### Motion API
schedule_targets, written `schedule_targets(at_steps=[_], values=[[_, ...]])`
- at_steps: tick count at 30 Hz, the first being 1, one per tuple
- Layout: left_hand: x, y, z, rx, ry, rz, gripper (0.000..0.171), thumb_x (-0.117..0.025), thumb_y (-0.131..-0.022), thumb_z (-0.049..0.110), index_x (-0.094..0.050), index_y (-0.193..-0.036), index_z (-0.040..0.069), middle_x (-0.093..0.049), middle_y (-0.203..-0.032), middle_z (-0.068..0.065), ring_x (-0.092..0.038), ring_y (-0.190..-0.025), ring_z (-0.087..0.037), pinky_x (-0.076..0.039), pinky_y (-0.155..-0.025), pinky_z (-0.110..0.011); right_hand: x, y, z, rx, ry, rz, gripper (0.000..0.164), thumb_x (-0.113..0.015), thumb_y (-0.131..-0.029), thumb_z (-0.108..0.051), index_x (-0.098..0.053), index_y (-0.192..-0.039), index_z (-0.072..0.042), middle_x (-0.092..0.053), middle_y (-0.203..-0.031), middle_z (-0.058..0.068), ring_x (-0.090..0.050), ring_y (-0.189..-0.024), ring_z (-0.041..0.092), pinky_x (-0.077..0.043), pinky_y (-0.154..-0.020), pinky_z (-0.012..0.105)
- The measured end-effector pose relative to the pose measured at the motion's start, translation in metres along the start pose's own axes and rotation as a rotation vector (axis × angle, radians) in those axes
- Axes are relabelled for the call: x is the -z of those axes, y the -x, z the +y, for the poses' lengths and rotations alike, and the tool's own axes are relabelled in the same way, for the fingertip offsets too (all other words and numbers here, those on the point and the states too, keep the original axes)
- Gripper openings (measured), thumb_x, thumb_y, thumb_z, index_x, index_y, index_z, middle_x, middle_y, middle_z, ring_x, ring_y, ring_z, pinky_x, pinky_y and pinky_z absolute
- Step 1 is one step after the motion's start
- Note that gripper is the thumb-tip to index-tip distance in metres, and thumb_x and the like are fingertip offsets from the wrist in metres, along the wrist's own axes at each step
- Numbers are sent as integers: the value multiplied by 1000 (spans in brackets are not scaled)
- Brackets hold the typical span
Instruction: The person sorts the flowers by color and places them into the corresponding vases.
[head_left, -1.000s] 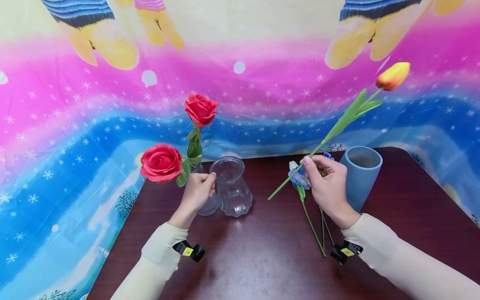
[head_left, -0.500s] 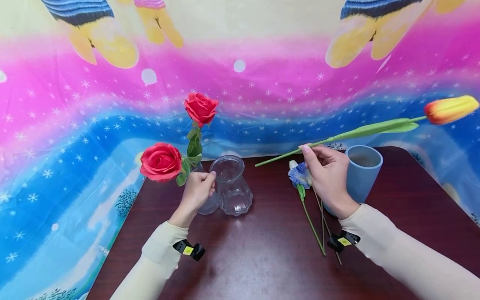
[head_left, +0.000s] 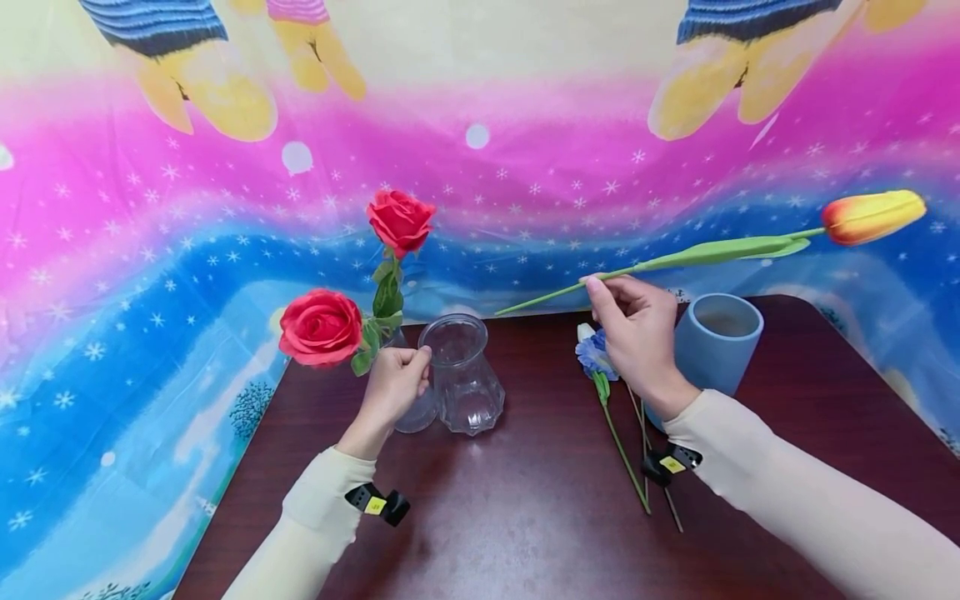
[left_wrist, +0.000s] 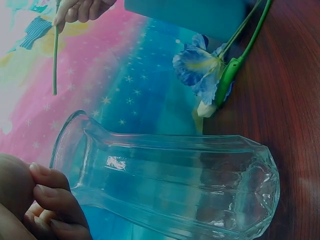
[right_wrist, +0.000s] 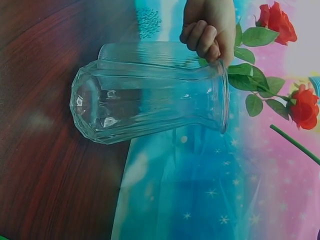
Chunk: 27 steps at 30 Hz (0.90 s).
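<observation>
My right hand (head_left: 637,333) pinches the green stem of a yellow-orange tulip (head_left: 873,218) between thumb and fingers. The tulip lies nearly level in the air, bloom to the right. Its cut stem end (right_wrist: 295,145) points left, a little above and right of the rim of a clear faceted glass vase (head_left: 468,392). At that rim my left hand (head_left: 393,383) grips with curled fingers, thumb and forefinger meeting on its left side. The vase stands upright on the table with nothing in it. Behind my left hand, a second glass vase (head_left: 415,410) holds two red roses (head_left: 321,327).
A blue-grey vase (head_left: 718,354) stands at the right, partly behind my right hand. Beside it a blue iris (left_wrist: 197,67) and other stems (head_left: 626,458) lie on the dark wooden table (head_left: 525,517). A printed cloth (head_left: 525,192) hangs behind the table's far edge.
The tulip has tipped from a steep slant to nearly level, its bloom swinging down to the right. Lately my right hand has moved slightly left and up. My left hand has stayed at the rim.
</observation>
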<state>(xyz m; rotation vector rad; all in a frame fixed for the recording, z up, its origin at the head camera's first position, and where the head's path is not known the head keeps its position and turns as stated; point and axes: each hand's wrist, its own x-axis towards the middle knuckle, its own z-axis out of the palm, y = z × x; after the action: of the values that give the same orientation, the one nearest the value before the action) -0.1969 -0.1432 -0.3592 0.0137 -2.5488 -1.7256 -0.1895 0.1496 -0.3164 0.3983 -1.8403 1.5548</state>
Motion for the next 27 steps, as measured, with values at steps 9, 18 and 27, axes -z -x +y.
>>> schedule_targets(at_steps=[9,18,27], values=[[-1,-1,-1,5,28,1,50,-53,-102,15,-51,-53,9,-44,-43,6,-42,-42,-8,-25,-43,-20,-13,-7,0,-10,23,-41,21,-64,-99,-11,-75,-88,3,-56,-64,-8,-38,-49,9,-30,-48,27],[0,-1,0,1,18,-3,50,-54,-102,17,-51,-53,8,-45,-43,5,-43,-44,-9,-25,-42,-21,-26,-10,0,-11,52,-94,21,-65,-99,-12,-75,-85,0,-56,-63,3,-40,-50,9,-31,-49,26],[-1,-1,-1,4,12,-2,50,-54,-102,17,-52,-53,8,-45,-43,4,-43,-45,-9,-26,-43,-21,-39,-11,4,-23,84,-170,23,-64,-100,-17,-77,-91,0,-58,-64,11,-39,-52,10,-31,-52,23]])
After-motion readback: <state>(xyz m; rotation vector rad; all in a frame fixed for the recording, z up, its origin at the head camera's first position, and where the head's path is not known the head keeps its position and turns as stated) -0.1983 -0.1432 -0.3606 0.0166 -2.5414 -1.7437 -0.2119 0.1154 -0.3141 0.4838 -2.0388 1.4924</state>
